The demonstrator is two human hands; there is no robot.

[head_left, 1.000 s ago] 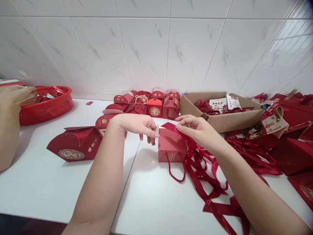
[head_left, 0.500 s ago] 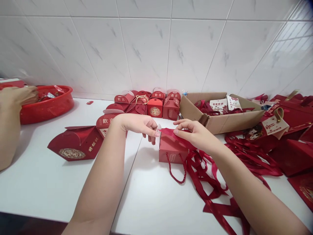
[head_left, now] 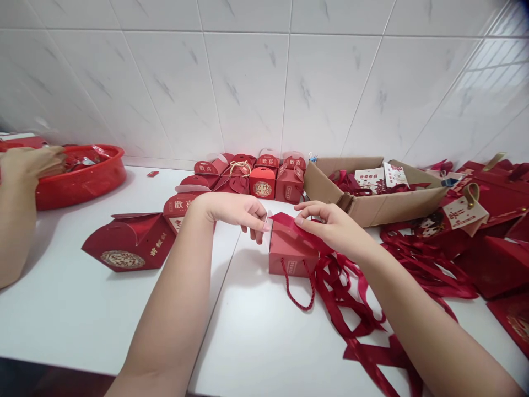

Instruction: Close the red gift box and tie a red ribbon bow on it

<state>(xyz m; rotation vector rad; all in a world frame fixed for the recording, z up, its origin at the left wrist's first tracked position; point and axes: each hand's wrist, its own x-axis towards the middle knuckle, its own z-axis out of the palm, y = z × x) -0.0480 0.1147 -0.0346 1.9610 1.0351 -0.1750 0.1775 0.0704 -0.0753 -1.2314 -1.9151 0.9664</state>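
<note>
A small red gift box with a red cord handle stands on the white table. Across its top lies a red ribbon. My left hand pinches the ribbon's left end at the box's upper left corner. My right hand pinches the same ribbon over the box top, fingers closed on it. The ribbon trails off to the right into a loose pile of red ribbons.
Finished red boxes stand in a row by the tiled wall. A larger red box lies at left. A cardboard box with tags stands behind right. Another person's hand reaches into a red basket. Red bags crowd the right.
My hands have drawn slightly closer together over the box top, pulling the ribbon across it. The other person's hand stays at the basket.
</note>
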